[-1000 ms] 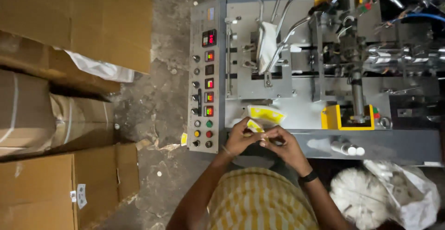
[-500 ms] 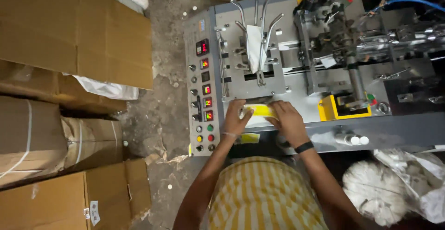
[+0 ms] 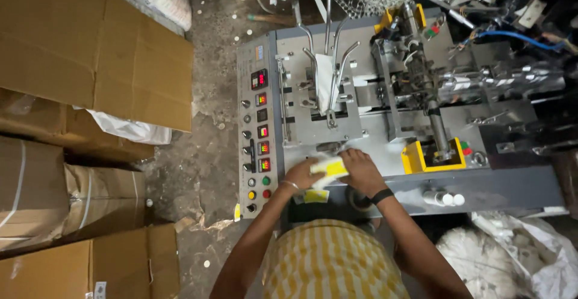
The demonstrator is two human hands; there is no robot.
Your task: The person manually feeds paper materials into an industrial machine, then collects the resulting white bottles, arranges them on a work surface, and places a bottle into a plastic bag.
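Here, a flat yellow-and-white packet (image 3: 328, 168) pinched between both hands, left (image 3: 303, 174) and right (image 3: 360, 169).

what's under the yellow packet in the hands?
The yellow packet is held between the left hand and right hand over the grey machine deck. A second yellow piece lies lower. Directly beneath the packet is covered.
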